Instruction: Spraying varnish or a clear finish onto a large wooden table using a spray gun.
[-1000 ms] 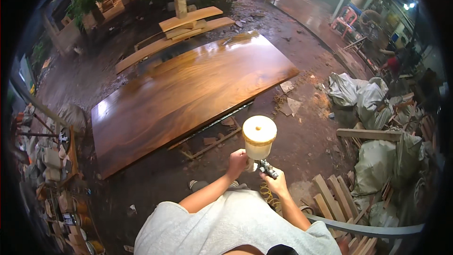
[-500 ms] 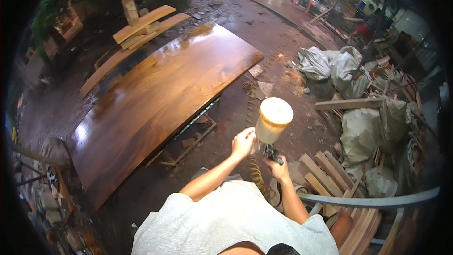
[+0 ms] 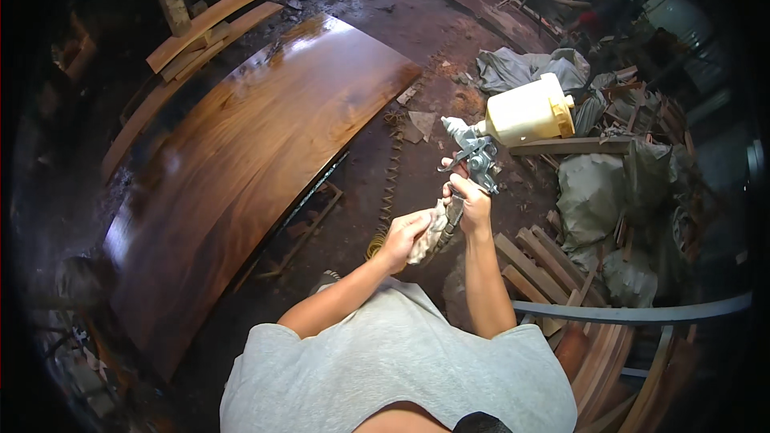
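My right hand [image 3: 472, 207] grips the handle of a metal spray gun [image 3: 479, 162], with the fingers around it below the trigger. On the gun, a cloudy plastic paint cup [image 3: 525, 115] lies tipped over to the right, and the nozzle points up and left. My left hand [image 3: 403, 238] is closed on a crumpled whitish rag [image 3: 431, 232], which it presses against the lower handle and hose fitting. To the left lies a large, glossy brown wooden slab [image 3: 265, 136], apart from both hands.
A coiled yellow air hose [image 3: 390, 184] runs along the ground between me and the slab. Planks [image 3: 200, 32] rest on blocks beyond it. On the right are filled sacks [image 3: 592, 192], stacked timber [image 3: 549, 269] and a curved grey rail [image 3: 642, 314].
The gun has swung up and its cup has tipped from roughly upright to the right. My left hand has moved from beside the cup down to the handle, where the rag now shows.
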Motion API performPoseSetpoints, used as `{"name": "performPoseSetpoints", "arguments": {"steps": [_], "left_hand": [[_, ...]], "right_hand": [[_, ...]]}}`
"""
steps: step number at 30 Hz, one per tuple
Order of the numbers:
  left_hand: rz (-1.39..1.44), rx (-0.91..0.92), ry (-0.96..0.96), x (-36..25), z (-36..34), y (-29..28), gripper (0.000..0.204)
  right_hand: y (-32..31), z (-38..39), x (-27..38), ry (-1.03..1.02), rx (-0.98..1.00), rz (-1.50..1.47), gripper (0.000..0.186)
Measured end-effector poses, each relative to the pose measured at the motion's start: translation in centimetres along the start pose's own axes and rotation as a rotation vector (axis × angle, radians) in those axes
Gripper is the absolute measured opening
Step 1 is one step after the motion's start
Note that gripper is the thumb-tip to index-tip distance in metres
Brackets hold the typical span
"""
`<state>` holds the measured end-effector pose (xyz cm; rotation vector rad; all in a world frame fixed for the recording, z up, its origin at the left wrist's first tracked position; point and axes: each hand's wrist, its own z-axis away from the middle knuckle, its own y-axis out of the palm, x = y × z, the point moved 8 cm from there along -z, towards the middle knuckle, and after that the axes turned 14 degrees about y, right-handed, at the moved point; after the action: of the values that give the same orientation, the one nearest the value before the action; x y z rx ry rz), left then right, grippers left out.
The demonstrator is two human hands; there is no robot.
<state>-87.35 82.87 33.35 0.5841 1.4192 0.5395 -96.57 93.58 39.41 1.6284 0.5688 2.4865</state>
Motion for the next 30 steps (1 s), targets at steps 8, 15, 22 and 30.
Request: {"name": "performPoseSetpoints", "arguments": {"steps": [8, 15, 22, 30], "left_hand": [[-0.279, 0.157, 0.232, -1.7, -3.5, -0.3, 0.029], [0.060, 0.034, 0.267, -3.7, -6.4, -4.9, 0.037], [0.127, 0.180, 0.213, -8.5, -7.3, -0.5, 0.028], [-0.005, 0.167, 0.453, -9.0, -11.8, 1.5, 0.032]], "right_hand": [[4.7, -3.2, 1.4, -0.080, 0.049, 0.008, 0.036], [8.4, -5.1, 3.0, -0.030, 0.168, 0.065, 0.035], [9.5, -7.6, 3.4, -0.092, 0.147, 0.110, 0.041], [10.4, -9.1, 6.1, 0.152, 0.638, 0.050, 0.065]]}}
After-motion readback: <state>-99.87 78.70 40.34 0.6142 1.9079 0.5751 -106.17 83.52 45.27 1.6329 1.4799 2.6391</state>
